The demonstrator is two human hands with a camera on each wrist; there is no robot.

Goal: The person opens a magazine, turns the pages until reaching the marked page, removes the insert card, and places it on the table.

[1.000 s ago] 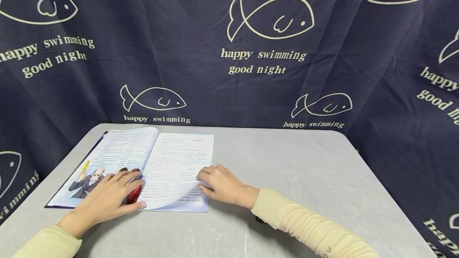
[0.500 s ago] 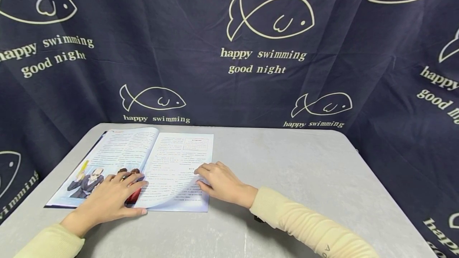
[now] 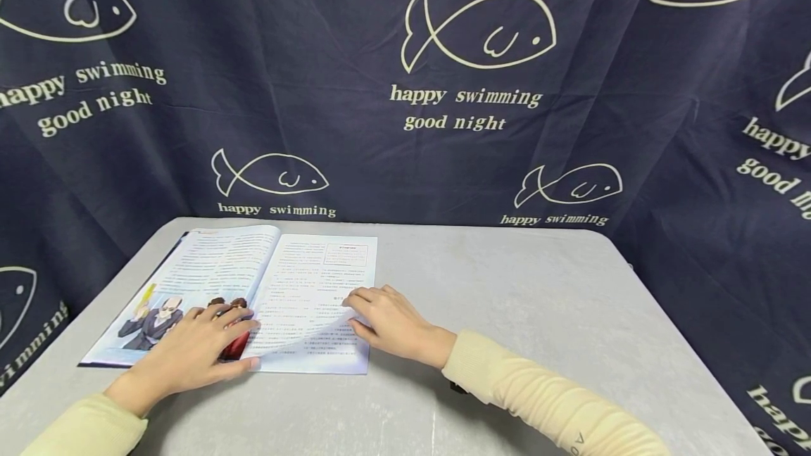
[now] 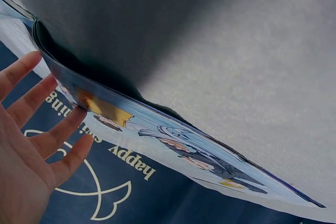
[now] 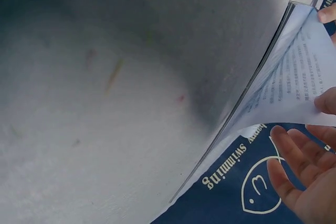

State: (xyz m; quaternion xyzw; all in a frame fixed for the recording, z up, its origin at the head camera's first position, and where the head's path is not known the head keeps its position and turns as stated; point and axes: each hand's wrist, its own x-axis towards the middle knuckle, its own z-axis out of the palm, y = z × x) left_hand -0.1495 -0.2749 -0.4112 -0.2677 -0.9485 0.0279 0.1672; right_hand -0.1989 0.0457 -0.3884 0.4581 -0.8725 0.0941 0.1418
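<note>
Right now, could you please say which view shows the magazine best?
The head view: there the magazine lies open, both halves showing. The left wrist view shows it steeply slanted, with a picture; the right wrist view shows only part, including a lifted page.

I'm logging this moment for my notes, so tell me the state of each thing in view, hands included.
Book: open, lying on the table
Right-hand page: lower outer corner lifted and curved
Left hand: resting on the book near the fold, fingers spread
Right hand: pinching the lifted page
Fabric: hanging behind the table, lightly creased
Right sleeve: wrinkled along the forearm
</note>
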